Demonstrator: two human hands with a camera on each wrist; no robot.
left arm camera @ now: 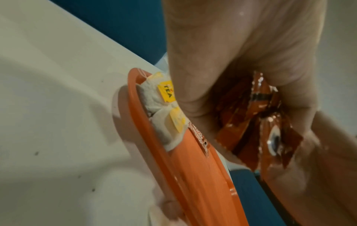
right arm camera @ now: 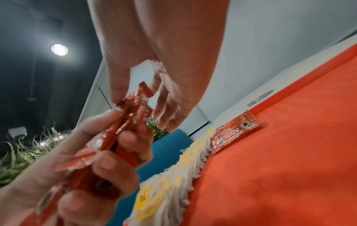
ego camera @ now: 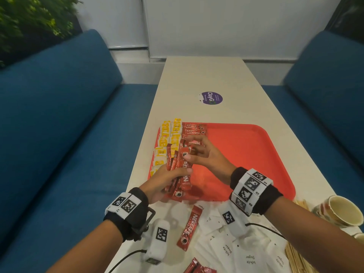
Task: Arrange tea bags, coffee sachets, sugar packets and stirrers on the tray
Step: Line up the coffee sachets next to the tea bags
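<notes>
A red tray [ego camera: 246,154] lies on the white table. Yellow-tagged tea bags [ego camera: 167,138] stand in two columns along its left side, and a few red coffee sachets [ego camera: 194,129] lie flat beside them at the far edge. My left hand [ego camera: 177,174] grips a bundle of coffee sachets [ego camera: 182,168] above the tray's near-left part. My right hand [ego camera: 194,152] pinches the top of one sachet in that bundle. The right wrist view shows thumb and fingers [right arm camera: 139,100] closing on the sachet tip [right arm camera: 144,90]. In the left wrist view the bundle [left arm camera: 270,137] sits in my curled left hand [left arm camera: 237,107].
Near me on the table lie a loose coffee sachet [ego camera: 190,226], several white sugar packets [ego camera: 236,251] and wooden stirrers [ego camera: 295,259]. A paper cup [ego camera: 338,210] stands at the right edge. A purple sticker [ego camera: 211,98] is farther up the table. Blue sofas flank both sides.
</notes>
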